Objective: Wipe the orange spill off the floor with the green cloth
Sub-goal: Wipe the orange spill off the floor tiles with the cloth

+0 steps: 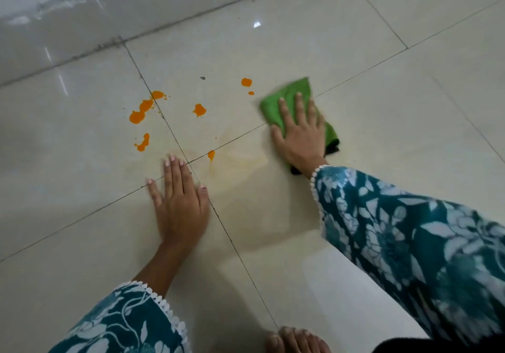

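Note:
Orange spill blobs lie scattered on the pale floor tiles: a large patch (142, 109) at the left, a smaller one (199, 110) in the middle, one (246, 82) near the cloth and a drip (211, 155) by the grout crossing. A faint yellowish smear (246, 161) shows below them. The green cloth (287, 98) lies flat on the floor to the right of the blobs, and my right hand (297, 131) presses on it with fingers spread. My left hand (179, 202) rests palm-down on the bare tile, holding nothing.
A glossy grey wall base (82, 25) runs along the far side of the floor. My bare toes (295, 340) show at the bottom edge. A small dark speck (202, 78) sits on the tile above the spill.

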